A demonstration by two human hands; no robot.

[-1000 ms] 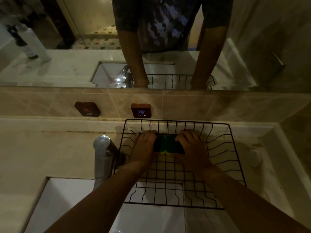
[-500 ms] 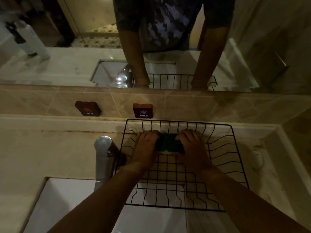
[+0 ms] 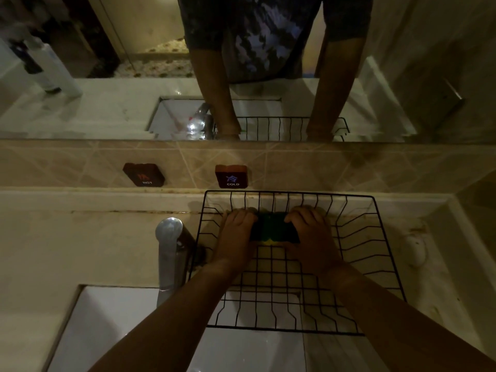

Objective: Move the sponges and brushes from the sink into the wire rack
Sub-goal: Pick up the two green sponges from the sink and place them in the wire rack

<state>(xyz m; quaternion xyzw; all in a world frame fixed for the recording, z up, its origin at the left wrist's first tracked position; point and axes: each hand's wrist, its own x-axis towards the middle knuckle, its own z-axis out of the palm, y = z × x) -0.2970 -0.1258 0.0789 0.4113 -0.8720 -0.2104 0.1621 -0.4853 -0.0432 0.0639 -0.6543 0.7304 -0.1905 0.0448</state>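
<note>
A black wire rack (image 3: 375, 253) sits on the counter, its front part overhanging the white sink (image 3: 112, 331). At the rack's far end lie dark green sponges with yellow undersides (image 3: 272, 228), pressed side by side. My left hand (image 3: 237, 234) grips their left end and my right hand (image 3: 308, 232) grips their right end, fingers curled over the tops. How many sponges there are I cannot tell. No brushes are visible.
A chrome faucet (image 3: 169, 248) stands just left of the rack. HOT (image 3: 143, 174) and COLD (image 3: 231, 176) buttons sit on the tiled backsplash. A mirror above reflects the person and the rack. A small white object (image 3: 414, 251) lies on the counter to the right.
Both hands stay on the sponges at the rack's far end. The view shifted slightly; nothing else moved.
</note>
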